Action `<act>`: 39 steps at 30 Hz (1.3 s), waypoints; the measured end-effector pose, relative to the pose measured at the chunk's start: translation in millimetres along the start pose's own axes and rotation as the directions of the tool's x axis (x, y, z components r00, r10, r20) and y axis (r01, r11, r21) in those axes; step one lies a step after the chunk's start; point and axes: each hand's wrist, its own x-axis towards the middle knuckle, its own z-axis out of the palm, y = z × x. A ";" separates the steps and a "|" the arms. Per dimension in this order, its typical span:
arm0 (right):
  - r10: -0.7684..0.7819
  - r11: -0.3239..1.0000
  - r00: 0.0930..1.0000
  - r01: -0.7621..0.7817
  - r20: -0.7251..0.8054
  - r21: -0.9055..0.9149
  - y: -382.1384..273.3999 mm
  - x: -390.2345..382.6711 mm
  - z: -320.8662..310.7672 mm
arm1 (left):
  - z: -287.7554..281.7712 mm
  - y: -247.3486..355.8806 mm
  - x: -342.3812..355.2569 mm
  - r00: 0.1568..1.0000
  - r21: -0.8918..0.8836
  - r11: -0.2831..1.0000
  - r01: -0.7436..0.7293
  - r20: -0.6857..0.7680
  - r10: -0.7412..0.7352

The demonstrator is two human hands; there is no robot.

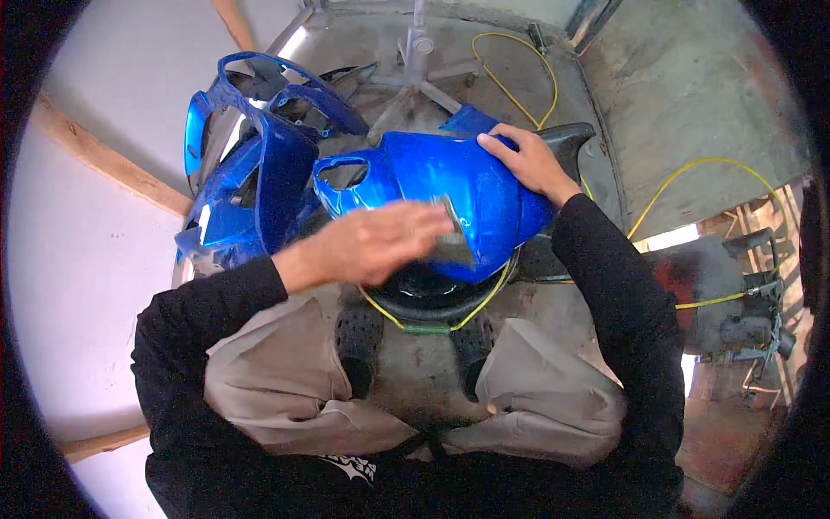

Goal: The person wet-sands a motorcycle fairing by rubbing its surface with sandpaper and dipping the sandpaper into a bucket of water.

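A glossy blue motorcycle fairing panel (432,177) rests over a black round tub (432,298) between my knees. My left hand (380,240) lies flat on the panel's lower front, pressing a small grey sanding sheet (451,238) against it; the hand is blurred. My right hand (529,160) rests palm down on the panel's upper right edge, steadying it. Both arms wear black sleeves.
More blue fairing pieces (259,164) lean stacked at the left against a white wall with wooden battens (104,156). A yellow hose (519,86) loops over the dusty floor. A grey metal stand (419,69) is behind the panel. A compressor-like machine (743,303) sits at right.
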 end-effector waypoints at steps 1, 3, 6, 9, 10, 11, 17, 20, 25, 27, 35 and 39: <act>-0.002 1.000 1.000 0.002 0.002 0.001 1.1 0.8 0.9 | 2.1 10.7 0.0 0.997 -0.064 0.995 -0.074 0.016 0.075; 0.000 1.000 1.000 0.000 -0.012 0.012 2.6 -1.4 1.6 | 4.5 19.8 4.0 0.984 -0.104 0.980 -0.171 0.029 0.175; 0.027 1.000 0.999 -0.027 0.017 0.010 5.3 2.9 -4.4 | -9.8 -3.1 8.5 0.999 -0.033 0.999 0.034 -0.020 -0.035; 0.008 1.000 1.000 -0.008 -0.001 -0.007 3.5 1.9 -0.4 | 0.4 15.0 0.9 0.999 -0.020 0.999 -0.040 -0.018 0.040; -0.008 1.000 1.000 0.008 -0.011 -0.012 0.0 1.0 1.5 | 5.3 21.4 -3.2 0.995 -0.046 0.994 -0.100 -0.024 0.099; -0.014 1.000 1.000 0.014 -0.007 -0.009 -1.6 1.5 1.6 | 7.9 21.4 -7.5 0.992 -0.034 0.992 -0.125 -0.022 0.124; 0.008 1.000 1.000 -0.008 0.009 0.006 6.0 4.2 -2.1 | 0.6 10.8 -3.7 0.998 0.027 0.999 0.041 -0.045 -0.040; 0.033 0.999 0.999 -0.034 0.032 0.030 5.3 4.4 -1.1 | 3.2 14.2 -5.4 0.993 -0.038 0.992 -0.122 -0.011 0.122; 0.007 1.000 1.000 -0.007 0.026 0.023 5.2 5.4 -2.6 | -16.1 -35.3 -17.6 0.970 0.165 0.957 0.238 -0.089 -0.226; -0.003 1.000 1.000 0.003 0.025 0.023 1.3 3.5 -1.1 | -4.2 -12.6 -23.2 0.978 0.065 0.978 0.197 -0.085 -0.191; -0.016 1.000 1.000 0.016 0.002 0.004 0.4 -1.3 1.3 | -17.5 -28.7 -15.7 0.979 0.097 0.977 0.191 -0.087 -0.183; -0.028 1.000 1.000 0.028 -0.008 -0.006 -1.2 -4.8 -1.3 | -6.4 3.5 -9.5 0.996 -0.109 0.992 -0.065 -0.074 0.057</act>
